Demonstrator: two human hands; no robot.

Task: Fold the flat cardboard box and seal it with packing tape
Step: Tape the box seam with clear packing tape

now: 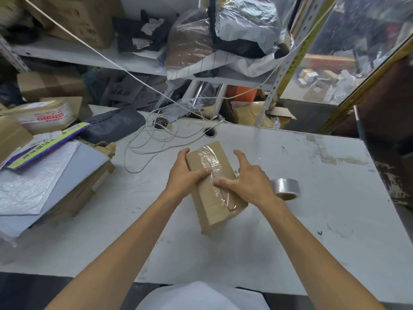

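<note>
- Cardboard box point(214, 186) sits folded up in the middle of the white table point(312, 231), lying at a slant with its far end tipped toward the cable hole point(209, 131) in the tabletop.
- Clear packing tape point(211, 162) runs down the top of the box, pretty wrinkly and shiny, and wraps over the near end too.
- Left hand point(186, 173) grips the box's left edge, fingers curled around the side and the thumb pressing down on top near the tape.
- Right hand point(243, 177) is spread out over the right side of the box: thumb flat on the tape line, the other fingers splayed and mostly straight, index pointing away past the box's right edge. It's pressing, not grabbing anything.
- Tape roll point(286, 189) lies flat on the table just to the right of the box, right behind the right wrist.
- Loose white cable point(152, 139) is coiled on the table beyond the box, off to its far left.
- Stack of padded mailers and flat cardboard point(44, 175) is piled well left of the box.
- Shelves point(78, 53) crammed with bags and cartons stand behind the table, far side of the box.
</note>
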